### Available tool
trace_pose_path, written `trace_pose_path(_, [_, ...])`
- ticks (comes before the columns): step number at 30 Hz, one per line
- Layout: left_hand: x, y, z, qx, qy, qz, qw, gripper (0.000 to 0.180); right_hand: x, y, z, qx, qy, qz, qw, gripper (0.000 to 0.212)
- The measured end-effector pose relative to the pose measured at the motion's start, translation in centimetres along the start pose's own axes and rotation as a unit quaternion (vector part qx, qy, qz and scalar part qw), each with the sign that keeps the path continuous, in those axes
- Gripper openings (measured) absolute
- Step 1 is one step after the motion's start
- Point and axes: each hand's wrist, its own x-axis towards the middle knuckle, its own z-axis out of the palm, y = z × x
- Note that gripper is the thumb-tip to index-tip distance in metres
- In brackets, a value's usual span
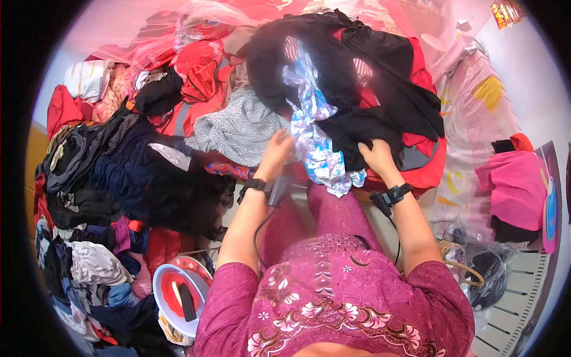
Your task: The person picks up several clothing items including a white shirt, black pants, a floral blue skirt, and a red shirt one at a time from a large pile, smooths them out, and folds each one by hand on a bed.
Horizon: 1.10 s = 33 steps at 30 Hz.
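Note:
My left hand (277, 153) is slightly blurred beside a grey-and-white patterned cloth (244, 128) and a white, blue and purple print cloth (318, 140). Whether its fingers grip either one, I cannot tell. The print cloth hangs long and crumpled down the front of the pile, its lower end by my knees. Over the right part of the pile spreads a black garment (392, 77). My right hand (379, 156) is closed at its near edge, thumb and fingers pinching the black fabric. Both wrists wear black straps with small devices and cables.
Dark clothes (137, 172) heap up on the left, with red garments (202, 74) behind. A pale blue basin (160, 279) holding a red bowl stands at lower left. Pink fabric (514, 184) lies at right, above a plastic-wrapped basket (485, 268).

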Motion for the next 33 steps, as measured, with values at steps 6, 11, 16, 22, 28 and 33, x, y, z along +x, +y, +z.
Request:
trace_pose_path(6, [-1.4,-2.5,0.3,-0.008,-0.013,-0.029,0.999,0.043,-0.9,0.0,-0.1,-0.111,0.124,-0.008,0.986,0.04])
trace_pose_path(11, [-3.7,-2.2,2.2,-0.002,-0.081,-0.049,0.995,0.026,-0.2,4.1,0.2,-0.372,0.038,-0.083,0.924,0.032])
trace_pose_path(16, [-4.9,-2.2,2.7,0.023,-0.087,-0.023,0.996,0.03,-0.3,-0.2,-6.0,0.33,0.078,0.037,0.94,0.019])
trace_pose_path(22, [-4.0,-1.4,4.6,0.114,-0.109,-0.002,0.988,0.027,-0.8,-3.1,-13.5,0.47,0.186,0.049,0.861,0.022])
trace_pose_path(28, [-3.4,-1.7,5.4,0.112,-0.113,0.003,0.987,0.025,-1.4,-1.9,-19.8,0.593,0.208,0.04,0.777,0.027])
trace_pose_path(33, [-3.3,-1.3,6.5,0.109,-0.155,0.041,0.981,0.028,-2.7,-5.9,-23.0,0.67,0.155,-0.003,0.726,0.029])
